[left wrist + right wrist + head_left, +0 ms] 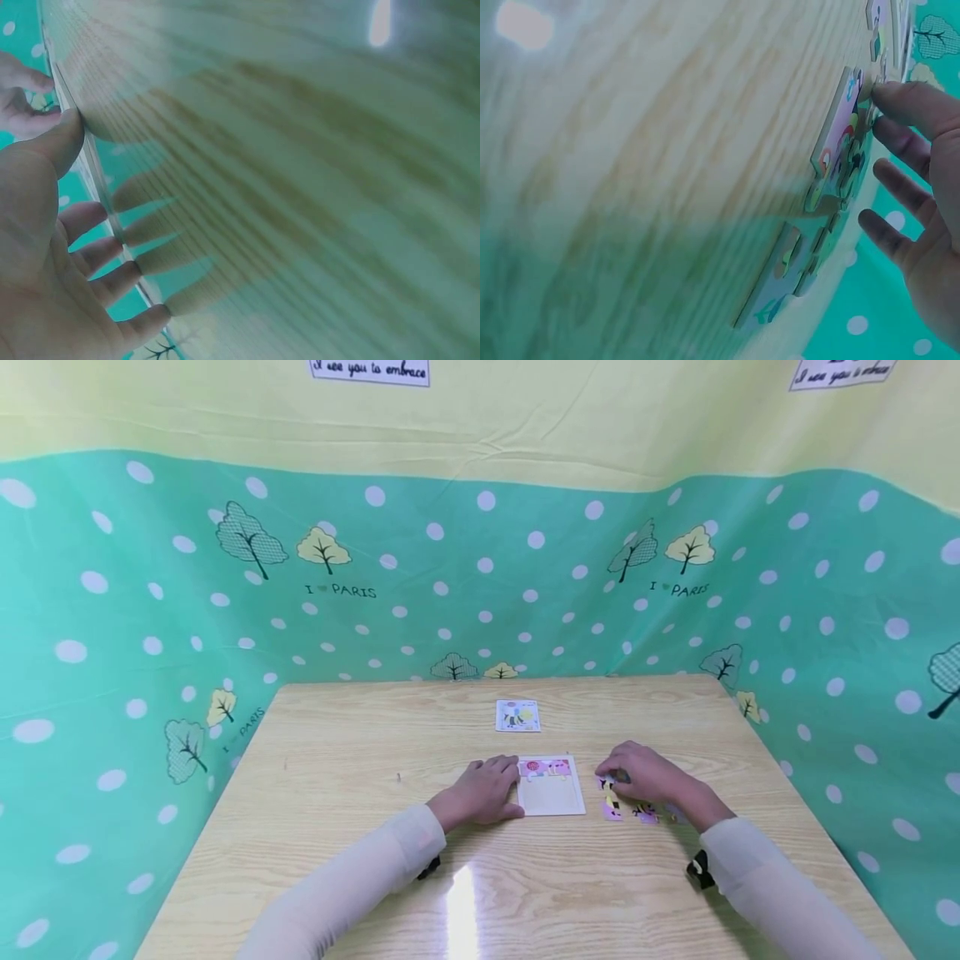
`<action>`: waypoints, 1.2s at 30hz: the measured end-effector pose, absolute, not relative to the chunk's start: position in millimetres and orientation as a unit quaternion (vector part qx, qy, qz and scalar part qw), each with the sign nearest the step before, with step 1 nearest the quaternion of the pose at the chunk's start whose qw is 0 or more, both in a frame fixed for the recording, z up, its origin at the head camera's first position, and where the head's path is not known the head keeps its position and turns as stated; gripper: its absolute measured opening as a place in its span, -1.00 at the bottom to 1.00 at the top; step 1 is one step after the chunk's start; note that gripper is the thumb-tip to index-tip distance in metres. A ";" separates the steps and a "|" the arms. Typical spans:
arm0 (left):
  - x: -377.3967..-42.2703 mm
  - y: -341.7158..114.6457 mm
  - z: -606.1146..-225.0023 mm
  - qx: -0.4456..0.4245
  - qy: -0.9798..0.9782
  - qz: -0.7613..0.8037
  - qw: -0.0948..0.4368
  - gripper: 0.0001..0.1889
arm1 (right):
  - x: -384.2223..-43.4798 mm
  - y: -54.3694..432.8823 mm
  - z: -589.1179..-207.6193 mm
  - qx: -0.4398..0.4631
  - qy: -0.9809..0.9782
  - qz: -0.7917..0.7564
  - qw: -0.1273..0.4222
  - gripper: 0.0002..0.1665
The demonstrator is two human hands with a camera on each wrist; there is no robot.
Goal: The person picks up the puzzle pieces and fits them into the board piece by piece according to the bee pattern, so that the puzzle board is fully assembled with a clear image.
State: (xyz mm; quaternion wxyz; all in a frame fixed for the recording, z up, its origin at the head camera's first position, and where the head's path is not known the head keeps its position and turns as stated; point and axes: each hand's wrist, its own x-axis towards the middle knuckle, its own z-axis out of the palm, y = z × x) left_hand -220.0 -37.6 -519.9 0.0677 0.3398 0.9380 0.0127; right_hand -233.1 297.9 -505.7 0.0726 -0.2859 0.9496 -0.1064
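Note:
A square white puzzle tray [551, 797] lies on the table, with pink picture pieces [546, 768] along its top part and bare backing below. My left hand [487, 789] rests at the tray's left edge, fingers extended along it and thumb near the lower corner. To the tray's right, my right hand [648, 772] is over loose puzzle pieces [612, 810]. Its thumb and index finger pinch at a piece, partly hidden by the hand; the other fingers [907, 187] are spread. In the right wrist view, flat puzzle pieces [836, 124] lie beside the fingertips.
A small square picture card [517, 716] with a bee lies behind the tray. More pieces [645, 812] are under and beside the right hand. The wooden table [360, 735] meets a green dotted cloth [487, 585] at the back and sides.

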 end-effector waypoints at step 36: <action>-221.8 -37.3 -523.6 0.341 0.937 0.005 0.071 -0.33 | -243.9 241.0 -498.2 -0.307 0.931 -0.175 0.086 -0.64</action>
